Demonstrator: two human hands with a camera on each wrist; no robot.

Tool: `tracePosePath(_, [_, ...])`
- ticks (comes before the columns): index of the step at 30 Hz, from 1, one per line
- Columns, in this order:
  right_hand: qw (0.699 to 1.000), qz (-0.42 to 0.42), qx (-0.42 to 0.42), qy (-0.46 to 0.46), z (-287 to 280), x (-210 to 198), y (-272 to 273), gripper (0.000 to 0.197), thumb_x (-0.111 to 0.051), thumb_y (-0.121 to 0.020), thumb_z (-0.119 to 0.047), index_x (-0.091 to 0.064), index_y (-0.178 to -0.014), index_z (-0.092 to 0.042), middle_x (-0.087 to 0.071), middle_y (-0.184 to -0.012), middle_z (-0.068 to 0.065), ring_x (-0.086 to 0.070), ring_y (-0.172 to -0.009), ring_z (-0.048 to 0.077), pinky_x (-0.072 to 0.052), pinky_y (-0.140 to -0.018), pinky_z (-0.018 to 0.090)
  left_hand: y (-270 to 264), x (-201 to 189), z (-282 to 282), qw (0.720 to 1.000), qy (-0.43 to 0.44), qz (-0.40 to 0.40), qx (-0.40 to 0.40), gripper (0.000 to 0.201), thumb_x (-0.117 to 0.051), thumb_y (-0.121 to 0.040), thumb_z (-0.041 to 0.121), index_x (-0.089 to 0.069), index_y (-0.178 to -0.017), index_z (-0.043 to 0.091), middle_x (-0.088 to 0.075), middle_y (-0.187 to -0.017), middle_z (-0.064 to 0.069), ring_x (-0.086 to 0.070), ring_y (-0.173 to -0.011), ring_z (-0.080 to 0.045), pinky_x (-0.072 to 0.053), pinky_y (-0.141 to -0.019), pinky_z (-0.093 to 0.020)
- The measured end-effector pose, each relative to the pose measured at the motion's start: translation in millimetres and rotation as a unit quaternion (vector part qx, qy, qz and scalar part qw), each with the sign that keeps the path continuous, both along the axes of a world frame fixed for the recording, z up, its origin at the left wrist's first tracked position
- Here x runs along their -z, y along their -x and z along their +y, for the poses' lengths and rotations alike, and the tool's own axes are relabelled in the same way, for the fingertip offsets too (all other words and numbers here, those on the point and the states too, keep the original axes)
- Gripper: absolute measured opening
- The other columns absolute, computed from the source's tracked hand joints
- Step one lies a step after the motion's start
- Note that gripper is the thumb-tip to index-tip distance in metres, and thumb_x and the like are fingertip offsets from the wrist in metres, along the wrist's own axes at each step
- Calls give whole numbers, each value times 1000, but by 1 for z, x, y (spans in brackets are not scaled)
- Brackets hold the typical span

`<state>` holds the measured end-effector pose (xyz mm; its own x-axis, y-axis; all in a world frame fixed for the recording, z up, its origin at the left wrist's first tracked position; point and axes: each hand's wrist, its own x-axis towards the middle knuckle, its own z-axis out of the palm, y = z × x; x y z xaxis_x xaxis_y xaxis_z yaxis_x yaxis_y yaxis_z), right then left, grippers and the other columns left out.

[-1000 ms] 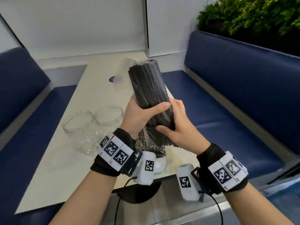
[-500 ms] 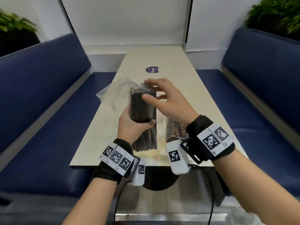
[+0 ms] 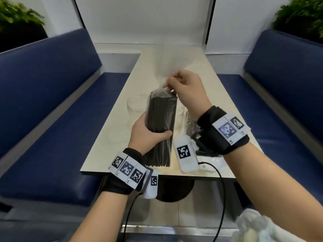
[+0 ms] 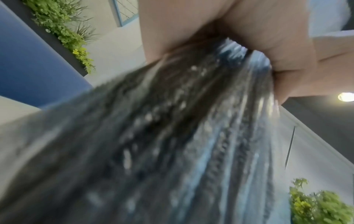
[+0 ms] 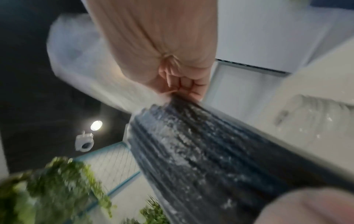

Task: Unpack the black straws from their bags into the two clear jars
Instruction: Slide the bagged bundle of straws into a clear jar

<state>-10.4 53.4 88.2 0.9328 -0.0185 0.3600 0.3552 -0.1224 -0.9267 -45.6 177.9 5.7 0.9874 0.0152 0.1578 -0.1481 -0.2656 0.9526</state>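
Note:
A bundle of black straws (image 3: 161, 123) in a clear plastic bag stands upright over the near end of the table (image 3: 111, 137). My left hand (image 3: 148, 133) grips the bundle round its middle. My right hand (image 3: 185, 88) pinches the loose bag top (image 3: 167, 62) just above the straw ends. The bundle (image 4: 172, 136) fills the left wrist view, blurred; the right wrist view shows the bundle (image 5: 191, 144) with the right hand's fingers (image 5: 182, 83) bunched on the plastic. Two clear jars stand behind the bundle: one (image 3: 135, 105) at its left, the other (image 3: 180, 114) mostly hidden at its right.
A second bag of black straws (image 3: 191, 124) lies on the table under my right wrist. Blue benches (image 3: 52, 105) run along both sides of the table. Plants (image 3: 302, 16) sit behind the bench backs. A crumpled clear bag (image 3: 253, 226) shows at the bottom right.
My right hand has risen from the top of the bundle and now pinches the bag's loose top, pulled upward. The left hand keeps its grip. The head view has shifted, showing the jars.

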Motion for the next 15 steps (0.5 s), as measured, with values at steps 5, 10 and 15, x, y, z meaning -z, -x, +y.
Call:
tracePosePath(5, [996,12,-86,1,-8,1,8,24,-69,-67,-12,-64,-91,-10,-65,-89,1,-62,-89,17,-49,-81,26,1,-6,3,1000,19,8,21,53,-82,-63,10,-53,-105,24,-62,-95,13,-58,-89,0,-48,-73,-19])
tracePosePath(10, [999,-9,-46,22,-5,-3,13,9,-70,-78,-5,-64,-73,-9,-62,-54,-8,-58,-56,4,-45,-57,15,7,-6,-4,998,-20,0,62,55,-83,-62,10,-49,-101,29,-56,-89,21,-54,-86,6,-44,-71,-13])
tracePosePath(15, [979,104,16,-174,-9,-4,13,16,-55,-92,-19,-57,-82,-7,-61,-67,3,-61,-60,12,-51,-57,21,7,-4,-5,999,-6,13,49,54,-84,-62,10,-52,-103,27,-59,-91,18,-57,-87,2,-46,-72,-17])
